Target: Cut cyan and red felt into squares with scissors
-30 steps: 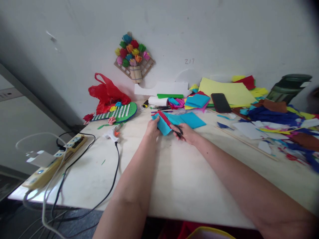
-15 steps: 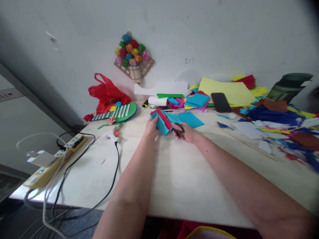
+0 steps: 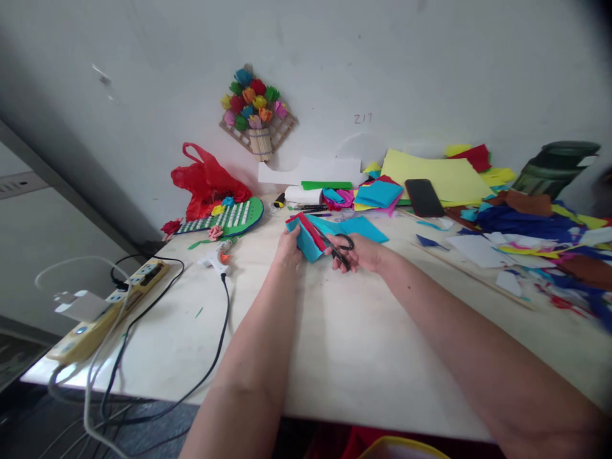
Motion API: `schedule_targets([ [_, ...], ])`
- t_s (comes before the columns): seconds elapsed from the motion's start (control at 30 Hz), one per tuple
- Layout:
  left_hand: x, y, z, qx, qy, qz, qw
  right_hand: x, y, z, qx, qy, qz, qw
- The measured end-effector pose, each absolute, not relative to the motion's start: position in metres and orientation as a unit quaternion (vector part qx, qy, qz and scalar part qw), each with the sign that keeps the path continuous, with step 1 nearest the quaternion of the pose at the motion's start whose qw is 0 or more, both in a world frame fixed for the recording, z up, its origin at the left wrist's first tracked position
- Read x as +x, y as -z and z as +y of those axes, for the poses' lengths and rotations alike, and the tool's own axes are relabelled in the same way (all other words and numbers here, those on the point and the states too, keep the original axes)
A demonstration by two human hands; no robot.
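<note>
My left hand (image 3: 289, 247) is closed on the left edge of a folded blue paper (image 3: 310, 245), with a strip of red paper (image 3: 310, 231) lying along it. Black-handled scissors (image 3: 340, 254) are in my right hand (image 3: 356, 254), fingers through the loops. Their blades reach up and left along the red strip, against the papers' right side. Whether the blades are closed together I cannot tell. Behind the hands, another blue sheet (image 3: 366, 228) lies flat on the table.
A white glue gun (image 3: 216, 257) with a black cord lies left, near a yellow power strip (image 3: 102, 319). A green board (image 3: 248, 217), red plastic bag (image 3: 205, 178), phone (image 3: 424, 197), thin wooden stick (image 3: 478, 277) and coloured scraps (image 3: 530, 220) surround the work area.
My right hand and the scissors have shifted slightly right and down, and the handles sit wider apart. The held papers have moved a little left.
</note>
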State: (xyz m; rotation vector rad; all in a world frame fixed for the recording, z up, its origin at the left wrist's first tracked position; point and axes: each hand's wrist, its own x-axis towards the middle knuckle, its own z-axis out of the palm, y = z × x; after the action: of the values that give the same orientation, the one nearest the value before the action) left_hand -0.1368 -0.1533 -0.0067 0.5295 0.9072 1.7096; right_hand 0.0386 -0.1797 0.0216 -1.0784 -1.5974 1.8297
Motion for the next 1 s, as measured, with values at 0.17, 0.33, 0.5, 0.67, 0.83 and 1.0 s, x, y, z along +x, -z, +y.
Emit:
schedule_targets([
  [0.17, -0.138, 0.006, -0.155, 0.221, -0.708, 0.378, 0.554, 0.039, -0.040, -0.184, -0.421, -0.644, -0.604, 0.208],
  [0.33, -0.137, 0.003, -0.158, 0.219, -0.692, 0.367, 0.582, 0.041, -0.041, -0.182, -0.411, -0.632, -0.619, 0.219],
  [0.5, -0.134, -0.001, -0.159, 0.211, -0.681, 0.365, 0.599, 0.044, -0.033, -0.178, -0.373, -0.640, -0.628, 0.237],
  [0.67, -0.130, -0.003, -0.160, 0.226, -0.681, 0.357, 0.598, 0.039, -0.021, -0.177, -0.345, -0.646, -0.626, 0.269],
  [0.83, -0.129, -0.004, -0.159, 0.218, -0.690, 0.364, 0.586, 0.034, -0.011, -0.176, -0.331, -0.635, -0.626, 0.308],
  [1.0, -0.131, -0.002, -0.158, 0.213, -0.675, 0.365, 0.604, 0.034, -0.003, -0.173, -0.322, -0.631, -0.627, 0.325],
])
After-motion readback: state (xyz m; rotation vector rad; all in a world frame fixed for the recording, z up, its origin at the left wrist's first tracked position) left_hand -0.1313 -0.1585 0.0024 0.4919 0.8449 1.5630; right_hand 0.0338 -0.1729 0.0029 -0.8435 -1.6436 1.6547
